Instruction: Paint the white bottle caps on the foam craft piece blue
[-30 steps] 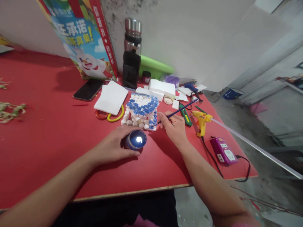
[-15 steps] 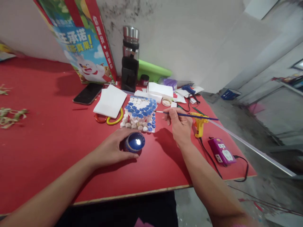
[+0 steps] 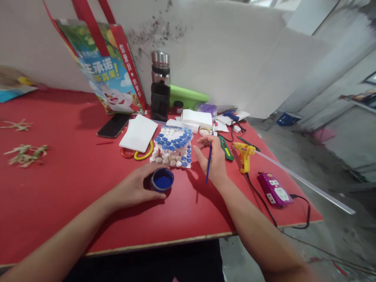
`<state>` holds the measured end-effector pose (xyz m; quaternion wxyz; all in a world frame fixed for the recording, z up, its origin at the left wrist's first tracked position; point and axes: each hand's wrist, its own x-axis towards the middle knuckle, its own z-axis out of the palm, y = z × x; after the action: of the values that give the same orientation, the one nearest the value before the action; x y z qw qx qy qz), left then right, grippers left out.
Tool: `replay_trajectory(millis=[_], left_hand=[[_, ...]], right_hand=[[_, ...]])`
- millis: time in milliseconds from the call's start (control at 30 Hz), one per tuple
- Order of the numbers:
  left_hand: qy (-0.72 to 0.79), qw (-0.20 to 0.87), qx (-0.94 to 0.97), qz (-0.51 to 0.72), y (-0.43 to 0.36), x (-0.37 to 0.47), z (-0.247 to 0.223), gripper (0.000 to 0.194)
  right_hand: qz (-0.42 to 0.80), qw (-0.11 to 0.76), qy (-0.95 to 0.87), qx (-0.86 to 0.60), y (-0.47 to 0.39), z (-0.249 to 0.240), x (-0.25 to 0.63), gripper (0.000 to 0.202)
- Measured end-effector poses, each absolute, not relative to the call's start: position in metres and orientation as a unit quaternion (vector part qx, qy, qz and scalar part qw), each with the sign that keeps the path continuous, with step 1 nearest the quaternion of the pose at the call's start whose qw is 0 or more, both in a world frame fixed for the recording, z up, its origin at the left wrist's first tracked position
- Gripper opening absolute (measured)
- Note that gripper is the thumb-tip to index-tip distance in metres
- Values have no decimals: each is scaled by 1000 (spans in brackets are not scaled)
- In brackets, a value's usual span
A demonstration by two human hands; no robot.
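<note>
My left hand [image 3: 143, 184] is wrapped round a small jar of blue paint [image 3: 162, 180] at the table's front middle. Between the fingers of my right hand [image 3: 214, 156] is a thin blue-handled paintbrush [image 3: 209, 162], its bristle end pointing up and away from me. The brush is apart from the small model [image 3: 173, 145], which stands just behind the jar. Round pieces cover the model; many on its top and right side are blue, others white or tan.
Behind the model lie white paper [image 3: 196, 117] and a tape roll [image 3: 205, 131]. On the right are a green utility knife [image 3: 225, 149], a yellow glue gun [image 3: 245, 154] and a purple power box [image 3: 275, 190]. A phone [image 3: 113, 125], bottle [image 3: 160, 90] and bag [image 3: 108, 78] stand left and back.
My right hand has drawn the brush away from the model and turned it from lying sideways to upright. My left hand still holds the paint jar. The view has tilted up slightly.
</note>
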<state>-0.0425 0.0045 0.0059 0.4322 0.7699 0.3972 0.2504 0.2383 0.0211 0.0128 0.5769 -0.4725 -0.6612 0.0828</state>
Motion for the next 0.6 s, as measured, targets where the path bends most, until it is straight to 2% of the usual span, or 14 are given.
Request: replay_trajectory(millis=[267, 433, 600], left_hand=[[434, 436, 743, 266, -5, -56, -1, 70], [434, 440, 735, 279, -6, -48, 2, 70], [424, 452, 736, 274, -3, -37, 11, 65]], right_hand=[[141, 598, -642, -460, 21, 9, 235, 16], [225, 649, -573, -448, 17, 21, 238, 30], [295, 633, -556, -451, 10, 33, 239, 47]])
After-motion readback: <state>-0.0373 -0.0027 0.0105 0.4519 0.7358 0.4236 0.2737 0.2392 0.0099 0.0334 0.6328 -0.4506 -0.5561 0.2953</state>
